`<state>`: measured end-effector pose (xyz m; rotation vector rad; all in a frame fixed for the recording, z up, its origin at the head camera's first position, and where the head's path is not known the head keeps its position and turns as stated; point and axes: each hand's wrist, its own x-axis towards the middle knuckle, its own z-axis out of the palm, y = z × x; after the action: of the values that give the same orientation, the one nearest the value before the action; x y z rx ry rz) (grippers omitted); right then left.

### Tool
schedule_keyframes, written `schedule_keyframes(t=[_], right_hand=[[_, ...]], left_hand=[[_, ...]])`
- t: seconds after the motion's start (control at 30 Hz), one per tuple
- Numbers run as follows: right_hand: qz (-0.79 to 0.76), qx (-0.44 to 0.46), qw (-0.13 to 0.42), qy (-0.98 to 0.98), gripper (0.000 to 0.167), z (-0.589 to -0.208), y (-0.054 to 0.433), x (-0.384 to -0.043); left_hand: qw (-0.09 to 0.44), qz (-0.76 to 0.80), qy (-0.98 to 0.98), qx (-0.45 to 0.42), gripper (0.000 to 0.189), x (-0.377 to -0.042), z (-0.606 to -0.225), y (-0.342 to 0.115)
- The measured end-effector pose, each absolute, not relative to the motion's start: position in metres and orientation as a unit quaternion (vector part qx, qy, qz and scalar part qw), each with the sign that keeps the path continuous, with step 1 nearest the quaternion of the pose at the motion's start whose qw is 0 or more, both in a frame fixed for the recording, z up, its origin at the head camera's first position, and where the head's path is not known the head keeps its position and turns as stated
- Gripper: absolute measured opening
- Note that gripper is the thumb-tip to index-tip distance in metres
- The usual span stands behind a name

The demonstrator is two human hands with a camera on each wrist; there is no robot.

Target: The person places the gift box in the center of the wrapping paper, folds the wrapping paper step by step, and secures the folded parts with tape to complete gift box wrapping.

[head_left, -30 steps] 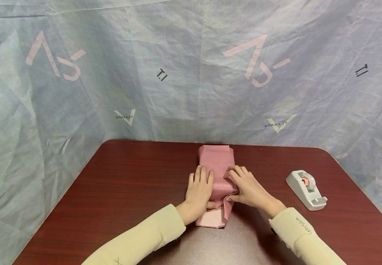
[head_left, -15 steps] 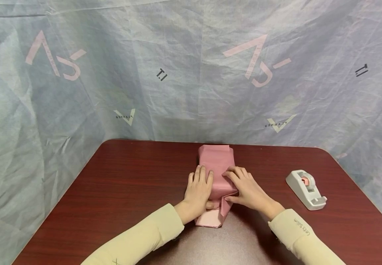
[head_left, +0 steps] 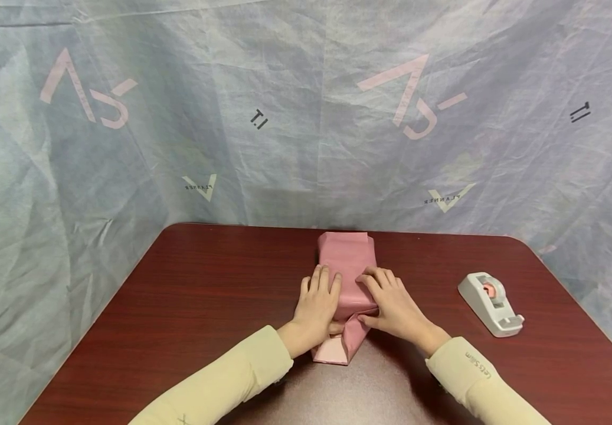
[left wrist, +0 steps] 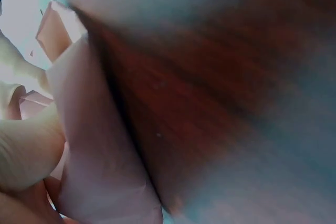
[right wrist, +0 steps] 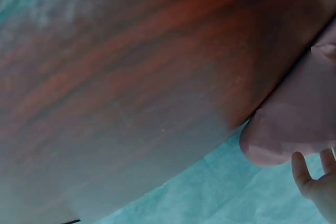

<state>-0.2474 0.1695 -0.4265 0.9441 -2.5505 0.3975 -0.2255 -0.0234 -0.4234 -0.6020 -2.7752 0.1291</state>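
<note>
A box-shaped package wrapped in pink paper (head_left: 345, 251) lies lengthwise on the table, its near end partly unfolded. My left hand (head_left: 313, 310) presses on its left side with fingers extended, thumb at the near end. My right hand (head_left: 400, 307) holds the right edge, fingers bent over the top, while its thumb presses the pink side flap (head_left: 356, 337) inward. A pale end flap (head_left: 332, 352) sticks out towards me below. In the left wrist view the wrapped side (left wrist: 100, 145) shows close up; the right wrist view catches the package's far end (right wrist: 294, 119) beside some fingertips.
A white tape dispenser (head_left: 488, 307) stands on the right side of the dark red wooden table (head_left: 221, 277). Behind the table's far edge hangs a grey-blue printed sheet (head_left: 295, 147), which also encloses both sides.
My right thumb has moved the side flap leftward, so it folds over more of the pale end flap. The left hand and the package have stayed nearly still.
</note>
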Motion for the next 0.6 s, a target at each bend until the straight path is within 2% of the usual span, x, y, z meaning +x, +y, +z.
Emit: schedule_keyframes(t=[0.2, 0.37, 0.6], right_hand=[[0.141, 0.335, 0.201, -0.910, 0.069, -0.4276, 0.1686, -0.2455], [0.131, 0.339, 0.201, -0.910, 0.068, -0.4264, 0.1687, -0.2453], [0.117, 0.340, 0.198, -0.912, 0.074, -0.4249, 0.1699, -0.2462]], left_hand=[[0.137, 0.011, -0.970, -0.203, 0.089, -0.2267, -0.4228, -0.0244], [0.118, 0.015, -0.972, -0.200, 0.097, -0.2260, -0.4213, -0.0237], [0.130, 0.046, -0.972, -0.188, 0.103, -0.2251, -0.4225, -0.0200]])
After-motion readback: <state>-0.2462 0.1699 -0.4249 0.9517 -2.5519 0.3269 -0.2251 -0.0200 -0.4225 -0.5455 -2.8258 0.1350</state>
